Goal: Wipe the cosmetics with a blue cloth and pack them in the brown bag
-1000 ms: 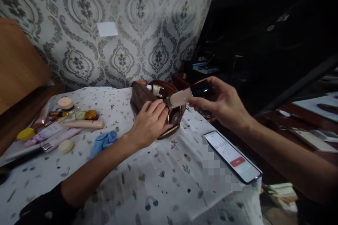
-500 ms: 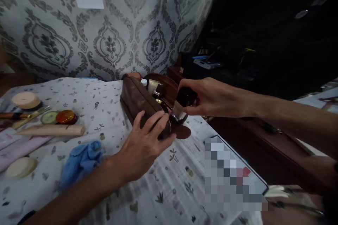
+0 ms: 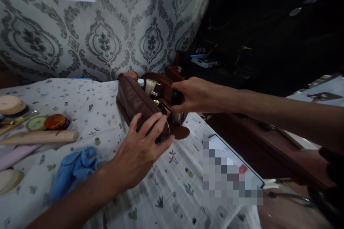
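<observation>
Fingers first: the right hand (image 3: 192, 94), at 3 o'clock from the bag, has thumb and fingers pinched round the black cap of a clear bottle with beige contents (image 3: 177, 117). That bottle is down in the open mouth of a brown leather-look zip bag (image 3: 135, 98), at the near right end; can't tell if its base touches bottom. The left hand (image 3: 146, 141) is at 6 o'clock, fingers spread over the bag's near wall by the zip. Can't tell if the thumb is actually clamping anything.

Also inside the bag: a white-capped bottle (image 3: 141, 82), a pale cream tube (image 3: 150, 86) and a dark bottle with a silvery collar (image 3: 156, 91). A flat brown oval flap (image 3: 181, 132) sticks out at about 4 o'clock.

As for writing, sorry folks, no brand I can make out. The packaging in the bag is too small and blurry. Same for the long beige tapered tube (image 3: 45, 137) at 9 o'clock: some faint marks, nothing legible. The dark-edged phone (image 3: 235, 161) at 4 o'clock is lit up with a red button, but the screen is partly pixelated and I can't read it.

Rest of the white printed tablecloth (image 3: 107, 96): crumpled blue cloth (image 3: 76, 170) at 8 o'clock, shiny round amber jar (image 3: 56, 121) at 9.
</observation>
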Demonstrator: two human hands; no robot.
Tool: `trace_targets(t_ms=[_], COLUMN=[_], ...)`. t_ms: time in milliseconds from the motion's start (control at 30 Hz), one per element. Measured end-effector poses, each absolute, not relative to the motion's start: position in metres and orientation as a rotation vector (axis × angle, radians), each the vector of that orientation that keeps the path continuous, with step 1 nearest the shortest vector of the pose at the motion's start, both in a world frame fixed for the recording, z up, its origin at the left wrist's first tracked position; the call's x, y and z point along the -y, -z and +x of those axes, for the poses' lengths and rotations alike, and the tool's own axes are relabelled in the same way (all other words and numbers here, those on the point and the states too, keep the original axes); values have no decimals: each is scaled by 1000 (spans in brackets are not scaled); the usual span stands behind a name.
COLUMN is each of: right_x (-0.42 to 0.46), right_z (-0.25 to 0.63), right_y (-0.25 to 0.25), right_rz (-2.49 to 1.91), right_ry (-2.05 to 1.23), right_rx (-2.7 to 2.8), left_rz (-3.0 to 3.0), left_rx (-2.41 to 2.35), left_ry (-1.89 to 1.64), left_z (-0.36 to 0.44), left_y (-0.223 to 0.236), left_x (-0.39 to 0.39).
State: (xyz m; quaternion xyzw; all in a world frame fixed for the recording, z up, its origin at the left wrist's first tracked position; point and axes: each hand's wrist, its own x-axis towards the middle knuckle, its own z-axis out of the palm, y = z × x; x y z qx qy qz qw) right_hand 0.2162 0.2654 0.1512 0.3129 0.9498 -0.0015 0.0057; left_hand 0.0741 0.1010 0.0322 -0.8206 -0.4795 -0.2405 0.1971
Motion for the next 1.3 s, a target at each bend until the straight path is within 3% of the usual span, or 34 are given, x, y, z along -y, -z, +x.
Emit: trace_targets(t_ms=[367,600,900,1167,1300], right_x=[-249,-236,-231,-229,-233], right_z=[214,220,229,239,254], right_y=[-136,-124,-128,-130,-129], right_rz=[1190,997,943,982,883], right_ry=[-320,-535,-548,-492,-410], right_rx=[-2716,-2706,-2680,-2671,-2753], left_rz=[-2291,-2288,-2460,-2873,-2836], left_rx=[1354,1357,1623,1860,1922], left_ry=[620,613,1035,394,279], left_z=[74,74,69,73,82], left_y=[-34,-34,-84,-110,-113], left_x=[-100,-99,-153,-218,-215])
